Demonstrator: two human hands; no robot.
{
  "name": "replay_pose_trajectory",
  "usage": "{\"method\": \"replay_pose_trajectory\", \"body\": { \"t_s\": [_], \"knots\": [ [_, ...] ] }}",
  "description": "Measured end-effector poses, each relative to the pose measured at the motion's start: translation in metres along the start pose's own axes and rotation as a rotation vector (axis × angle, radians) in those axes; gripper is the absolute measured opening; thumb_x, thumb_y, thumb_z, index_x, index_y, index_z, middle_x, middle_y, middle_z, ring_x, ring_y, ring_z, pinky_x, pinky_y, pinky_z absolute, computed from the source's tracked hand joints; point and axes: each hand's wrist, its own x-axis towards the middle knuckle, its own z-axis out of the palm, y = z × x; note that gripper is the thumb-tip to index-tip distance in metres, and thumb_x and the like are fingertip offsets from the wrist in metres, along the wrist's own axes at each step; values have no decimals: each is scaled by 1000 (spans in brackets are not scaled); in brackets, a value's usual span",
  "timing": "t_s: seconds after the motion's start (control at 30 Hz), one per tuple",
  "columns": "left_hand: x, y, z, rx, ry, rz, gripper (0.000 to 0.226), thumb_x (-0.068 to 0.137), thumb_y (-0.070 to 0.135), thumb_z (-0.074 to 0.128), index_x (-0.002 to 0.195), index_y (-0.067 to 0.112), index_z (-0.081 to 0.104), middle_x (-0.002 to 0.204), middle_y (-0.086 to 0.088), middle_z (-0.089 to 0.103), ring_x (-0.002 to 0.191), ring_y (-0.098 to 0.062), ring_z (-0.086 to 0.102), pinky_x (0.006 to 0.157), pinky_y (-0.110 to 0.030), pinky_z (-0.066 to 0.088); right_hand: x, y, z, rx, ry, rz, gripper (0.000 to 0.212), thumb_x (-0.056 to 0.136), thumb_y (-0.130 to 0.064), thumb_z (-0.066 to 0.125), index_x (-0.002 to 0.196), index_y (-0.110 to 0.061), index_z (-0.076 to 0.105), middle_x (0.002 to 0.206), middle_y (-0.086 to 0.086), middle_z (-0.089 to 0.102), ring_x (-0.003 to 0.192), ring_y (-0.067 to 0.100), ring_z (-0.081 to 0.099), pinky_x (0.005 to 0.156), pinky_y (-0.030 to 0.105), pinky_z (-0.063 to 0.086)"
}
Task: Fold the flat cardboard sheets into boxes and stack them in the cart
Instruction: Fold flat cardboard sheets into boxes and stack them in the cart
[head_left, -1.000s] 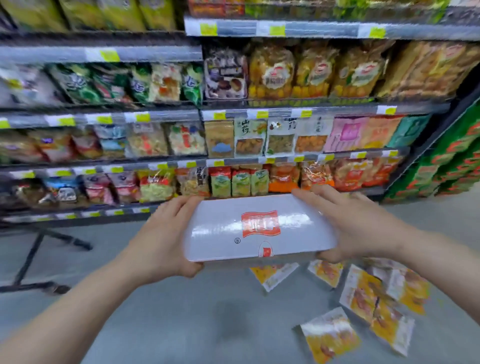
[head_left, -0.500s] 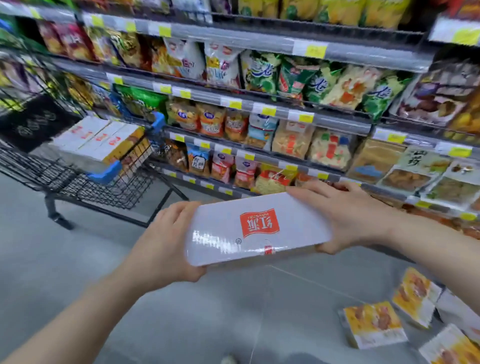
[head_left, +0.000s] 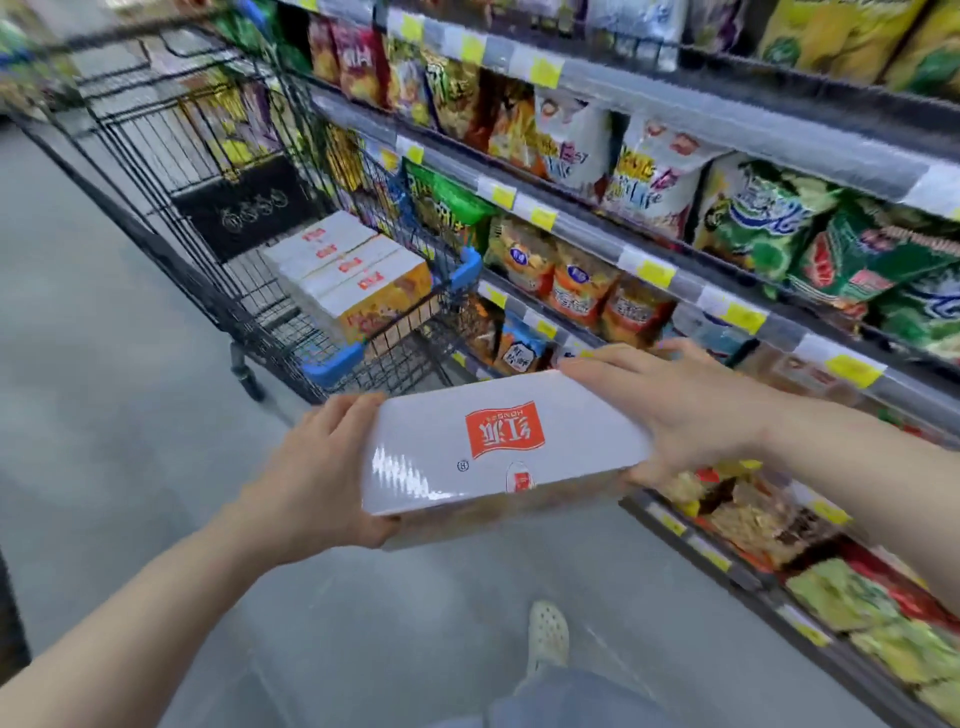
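Observation:
I hold a folded white box (head_left: 498, 447) with a red logo on its top, level in front of me. My left hand (head_left: 322, 467) grips its left end, fingers over the top edge and thumb underneath. My right hand (head_left: 670, 421) grips the right end the same way. Ahead to the upper left stands a black wire cart (head_left: 208, 171) with blue corner bumpers. Several folded boxes (head_left: 348, 280) of the same kind lie stacked inside it, white tops up, orange sides showing. The cart is apart from the box I hold.
Store shelves (head_left: 675, 249) full of snack bags run along the right side, close to my right hand. Grey floor (head_left: 104, 415) spreads to the left and below. My shoe (head_left: 545, 631) and trouser leg show at the bottom.
My view has swung left, bringing the cart closer and nearer the centre. The loose flat sheets on the floor have left the frame. Both hands keep the same grip on the box.

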Motion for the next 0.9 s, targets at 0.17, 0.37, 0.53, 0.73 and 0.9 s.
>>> {"method": "replay_pose_trajectory", "body": {
  "t_s": [0.17, 0.37, 0.53, 0.73, 0.9],
  "knots": [
    [65, 0, -8, 6, 95, -53, 112, 33, 63, 44, 130, 8, 41, 127, -9, 48, 113, -30, 51, 86, -29, 36, 65, 59, -38, -53, 3, -89, 105, 69, -53, 63, 143, -36, -10, 146, -9, 12, 135, 10, 23, 108, 42, 16],
    [113, -16, -26, -58, 75, -175, 118, 30, 69, 42, 136, 20, 30, 134, 2, 38, 119, -18, 39, 92, -23, 31, 138, 93, -75, -60, -7, -179, 109, 55, -63, 50, 141, -38, -10, 144, -13, 13, 133, 9, 27, 107, 41, 20],
    [152, -58, -40, -77, 93, -204, 119, 29, 66, 45, 137, 19, 27, 132, 2, 35, 121, -18, 37, 99, -26, 32, 200, 95, -99, -61, 9, -200, 112, 51, -72, 46, 142, -38, -10, 145, -14, 15, 135, 6, 21, 107, 39, 14],
    [208, -137, -63, -36, 110, -192, 120, 31, 69, 46, 137, 18, 28, 134, 0, 37, 121, -19, 36, 102, -35, 37, 277, 73, -135, -73, 9, -152, 105, 69, -57, 63, 142, -37, -10, 146, -11, 12, 136, 10, 21, 110, 42, 11],
    [244, -190, -81, -5, 63, -175, 119, 36, 67, 53, 140, 18, 21, 137, -1, 34, 124, -21, 32, 105, -30, 30, 342, 58, -159, -107, -15, -130, 107, 70, -60, 62, 142, -36, -13, 147, -11, 11, 138, 10, 19, 110, 46, 13]
  ]
}}
